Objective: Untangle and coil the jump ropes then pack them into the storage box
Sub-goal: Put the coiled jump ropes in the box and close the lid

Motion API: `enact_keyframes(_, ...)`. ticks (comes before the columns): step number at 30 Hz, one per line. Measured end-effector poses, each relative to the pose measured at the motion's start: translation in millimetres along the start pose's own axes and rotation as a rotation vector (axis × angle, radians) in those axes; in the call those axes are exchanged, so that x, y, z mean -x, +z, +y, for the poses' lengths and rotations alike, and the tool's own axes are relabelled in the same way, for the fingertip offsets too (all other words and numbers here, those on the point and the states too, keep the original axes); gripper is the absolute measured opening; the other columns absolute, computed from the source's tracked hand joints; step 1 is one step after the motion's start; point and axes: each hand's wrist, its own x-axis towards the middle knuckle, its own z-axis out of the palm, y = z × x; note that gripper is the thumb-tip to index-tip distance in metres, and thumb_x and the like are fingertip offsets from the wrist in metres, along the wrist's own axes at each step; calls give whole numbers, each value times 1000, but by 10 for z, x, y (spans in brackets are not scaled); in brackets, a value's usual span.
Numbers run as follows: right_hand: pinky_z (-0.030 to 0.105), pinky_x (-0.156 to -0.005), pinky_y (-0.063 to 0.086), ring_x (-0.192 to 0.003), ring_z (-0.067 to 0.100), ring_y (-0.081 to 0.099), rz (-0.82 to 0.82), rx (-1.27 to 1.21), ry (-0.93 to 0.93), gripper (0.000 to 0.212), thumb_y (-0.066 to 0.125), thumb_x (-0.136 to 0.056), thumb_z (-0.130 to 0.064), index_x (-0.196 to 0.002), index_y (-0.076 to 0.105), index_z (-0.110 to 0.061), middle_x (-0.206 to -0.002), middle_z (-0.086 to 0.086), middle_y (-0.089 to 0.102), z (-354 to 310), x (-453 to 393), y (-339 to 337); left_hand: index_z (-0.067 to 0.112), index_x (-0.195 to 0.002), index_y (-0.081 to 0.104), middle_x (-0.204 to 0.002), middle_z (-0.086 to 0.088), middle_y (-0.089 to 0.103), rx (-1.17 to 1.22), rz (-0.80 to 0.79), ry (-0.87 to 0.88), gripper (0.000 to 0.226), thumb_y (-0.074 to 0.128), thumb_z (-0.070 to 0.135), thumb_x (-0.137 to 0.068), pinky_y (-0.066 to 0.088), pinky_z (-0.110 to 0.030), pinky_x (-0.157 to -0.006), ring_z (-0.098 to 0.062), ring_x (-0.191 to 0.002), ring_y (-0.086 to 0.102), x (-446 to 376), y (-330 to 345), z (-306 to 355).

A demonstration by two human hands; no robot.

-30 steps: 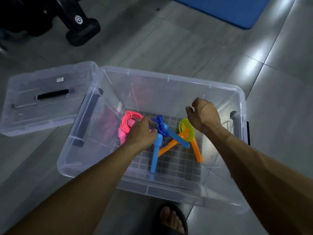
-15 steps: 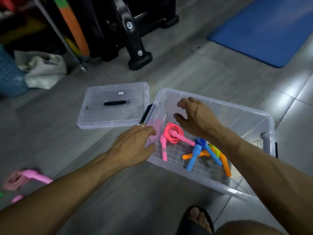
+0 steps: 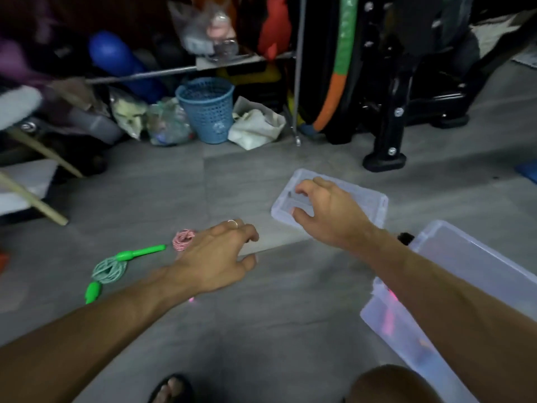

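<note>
A coiled green jump rope with green handles lies on the floor at the left. Beside it a pink coiled jump rope is partly hidden behind my left hand, which hovers over it with loosely spread fingers and holds nothing. My right hand reaches out above the clear box lid, fingers curved and empty. The clear storage box sits at the right edge; pink shapes show dimly through its wall.
A blue mesh basket, bags and a white cloth crowd the back wall. A black exercise machine's foot stands behind the lid. Wooden sticks lie at the left. My sandalled foot is at the bottom.
Both hands have left the storage box and swung left. The view has turned left, bringing the green and pink ropes on the floor into sight.
</note>
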Motion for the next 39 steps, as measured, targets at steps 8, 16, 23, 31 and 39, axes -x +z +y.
enact_keyframes(8,36,-95,44,-118,23,50,-137,-13,-125,41,54,-89,-37,-124,51,-16,-123,3,56,-1042,-800,889,33,-112,56,-117,10,57,85,66,-178,31,51,38,-82,43,-30,-91,-15,-114,51,567,61,-1281)
enact_keyframes(16,36,-94,44,-114,27,52,-279,-12,-230,37,55,-88,-31,-121,54,-14,-120,8,58,-1718,-1652,2449,34,-116,55,-119,8,57,213,63,-534,50,39,49,-71,49,-35,-89,-19,-112,58,839,1047,-2582)
enact_keyframes(23,36,-97,39,-120,32,50,-397,15,-124,43,56,-89,-30,-127,48,-11,-130,12,53,-1643,-2184,3859,31,-113,52,-114,7,56,238,60,-633,44,39,50,-75,51,-34,-80,-23,-105,60,814,1887,-3332)
enact_keyframes(31,37,-88,45,-110,35,56,-527,25,115,51,69,-78,-38,-114,52,-7,-120,17,59,-1272,-2379,4818,36,-107,45,-99,6,60,331,146,-620,43,34,52,-69,53,-34,-67,-24,-90,65,501,2455,-3539)
enact_keyframes(39,38,-82,50,-97,36,62,-367,-27,2,22,56,-81,-13,-99,67,-5,-104,21,67,-1462,-2529,5101,24,-107,57,-100,2,57,396,246,-705,42,40,47,-76,52,-36,-73,-25,-96,60,296,2609,-3985)
